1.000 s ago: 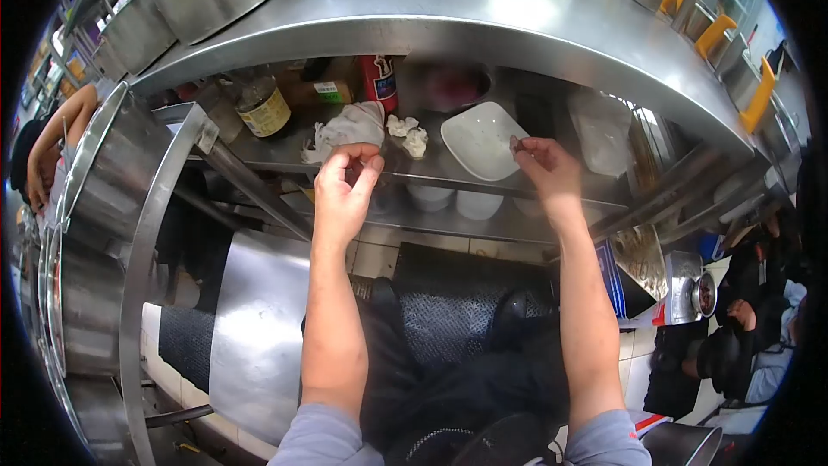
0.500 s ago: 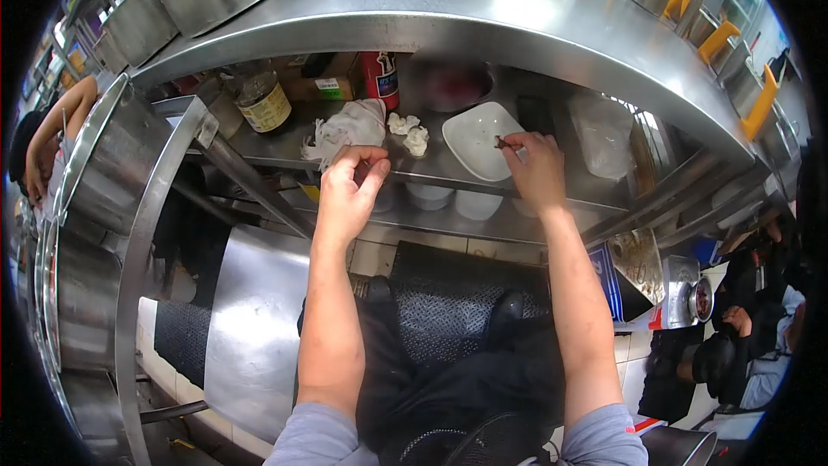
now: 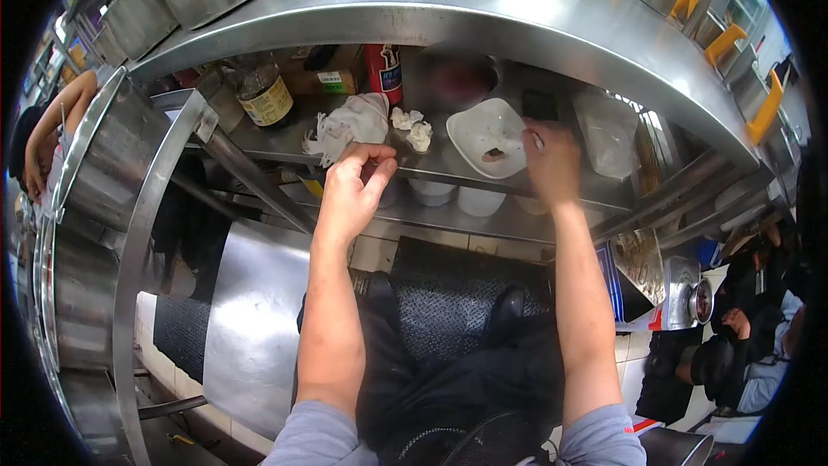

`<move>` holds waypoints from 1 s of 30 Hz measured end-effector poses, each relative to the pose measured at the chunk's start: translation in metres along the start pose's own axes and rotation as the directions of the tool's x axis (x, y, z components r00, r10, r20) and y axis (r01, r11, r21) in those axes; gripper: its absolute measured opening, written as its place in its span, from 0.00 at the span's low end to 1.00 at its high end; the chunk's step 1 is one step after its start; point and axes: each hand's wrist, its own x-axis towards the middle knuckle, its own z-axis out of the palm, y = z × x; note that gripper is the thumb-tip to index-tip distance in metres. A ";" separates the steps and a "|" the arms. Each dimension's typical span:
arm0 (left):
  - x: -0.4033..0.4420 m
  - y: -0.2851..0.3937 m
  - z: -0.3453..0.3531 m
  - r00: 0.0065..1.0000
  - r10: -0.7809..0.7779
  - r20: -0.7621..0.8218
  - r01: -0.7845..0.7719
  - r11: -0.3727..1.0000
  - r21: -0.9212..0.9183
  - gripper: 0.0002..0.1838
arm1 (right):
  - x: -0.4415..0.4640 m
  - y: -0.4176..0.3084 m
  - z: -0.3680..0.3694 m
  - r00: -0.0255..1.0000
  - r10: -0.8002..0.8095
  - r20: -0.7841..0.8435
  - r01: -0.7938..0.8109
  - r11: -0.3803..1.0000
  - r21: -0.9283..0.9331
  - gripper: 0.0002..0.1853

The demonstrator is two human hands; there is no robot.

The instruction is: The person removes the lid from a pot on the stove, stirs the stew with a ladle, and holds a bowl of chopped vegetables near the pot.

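Observation:
My right hand, slightly blurred, hangs at the right rim of a white square bowl, fingers a little apart with nothing visible between them. A small dark brown piece lies inside the bowl, with tiny dark specks around it. My left hand is in front of the shelf edge, thumb and forefinger bent together; whatever they may hold is too small to make out. Just beyond it are a crumpled whitish cloth and some crumpled white tissue on the steel shelf.
Behind the cloth stand a jar with a yellow label, a red bottle and a cardboard box. A steel counter overhangs the shelf. A clear plastic bag lies at right. Other people are at both sides.
The dark piece that was between my right fingertips now lies in the bowl. My right hand has moved right, away from the bowl's middle. The left hand stays nearly still.

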 end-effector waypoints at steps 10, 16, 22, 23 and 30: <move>0.000 -0.008 0.000 0.999 -0.009 -0.041 0.008 1.000 -0.027 0.09 | 0.000 -0.023 -0.067 0.983 0.141 -0.119 -0.086 0.922 0.377 0.11; 0.016 -0.026 0.012 0.997 -0.016 -0.069 0.020 0.999 0.049 0.12 | -0.002 -0.032 -0.096 0.961 0.229 -0.156 -0.154 0.908 0.389 0.11; 0.065 -0.073 0.050 0.999 -0.016 0.033 0.014 0.998 0.063 0.18 | 0.000 -0.038 -0.118 0.963 0.198 -0.181 -0.094 0.882 0.462 0.10; 0.071 -0.071 0.055 0.988 0.154 0.015 -0.154 0.969 0.194 0.19 | 0.000 -0.039 -0.119 0.959 0.209 -0.190 -0.099 0.880 0.465 0.10; 0.095 -0.092 0.087 0.981 0.182 0.069 -0.192 0.847 0.496 0.10 | -0.003 -0.040 -0.131 0.987 0.072 -0.147 0.005 0.884 0.468 0.09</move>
